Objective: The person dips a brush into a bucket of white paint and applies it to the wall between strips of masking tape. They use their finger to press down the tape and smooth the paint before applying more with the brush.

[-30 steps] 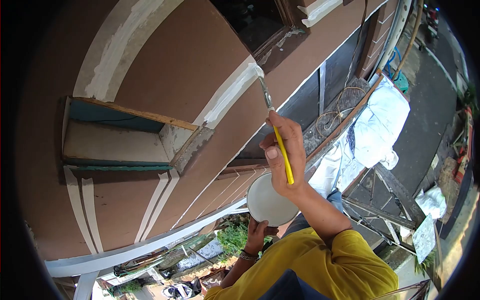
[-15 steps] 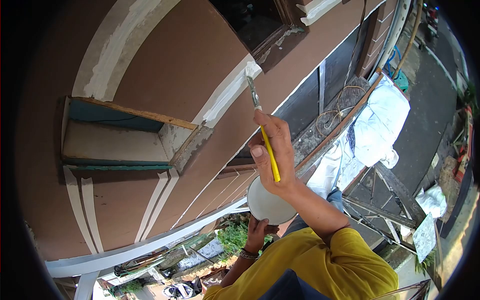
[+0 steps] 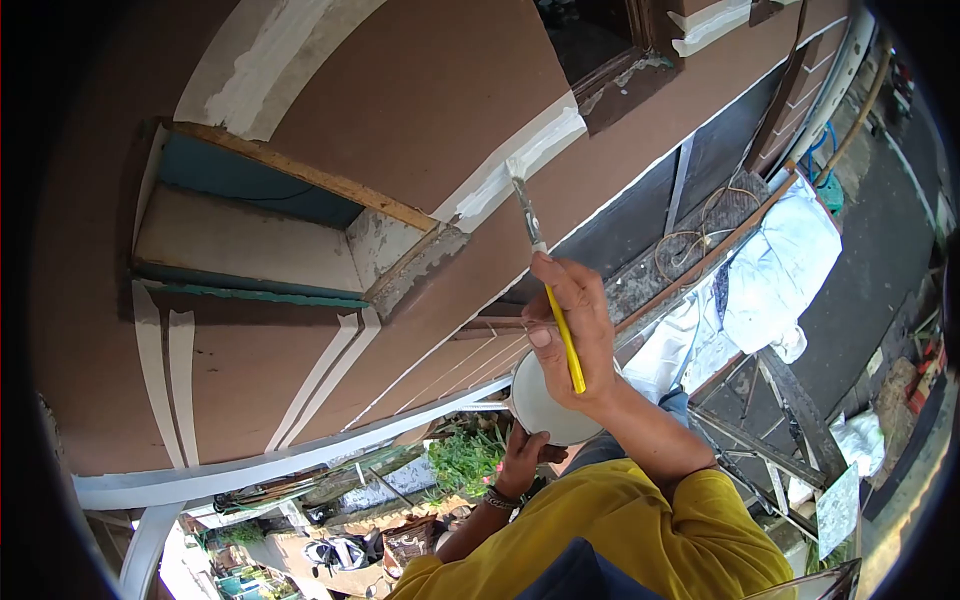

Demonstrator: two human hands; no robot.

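Brushwork has shifted down the white band [image 3: 550,140] since the earlier frame: the tip of the paintbrush [image 3: 566,345], then close to the band's end by the dark window [image 3: 590,40], now touches it farther back, nearer the recessed opening [image 3: 250,230]. The right hand [image 3: 582,320] is closed around the paintbrush, its fingers pinching near the metal ferrule, while the yellow handle runs back across the palm. The left hand [image 3: 523,458], below it and wearing a chain bracelet [image 3: 499,498] at the wrist, grips the lower rim of a round, pale container [image 3: 550,405], partly hidden behind the right hand and wrist; what it holds inside cannot be made out. The band crosses a brown wall [image 3: 430,90] and carries uneven, brighter white strokes over a duller base. A wooden strip [image 3: 310,178] edges the recessed opening, and a wider, patchy pale band [image 3: 260,75] curves upward from it. Paired white stripes [image 3: 325,380] mark the wall below. To the right, white sheeting [image 3: 780,270] lies beside a ledge [image 3: 645,270] bearing a loosely coiled cable [image 3: 668,240]. A yellow shirt [image 3: 620,530] fills the bottom.
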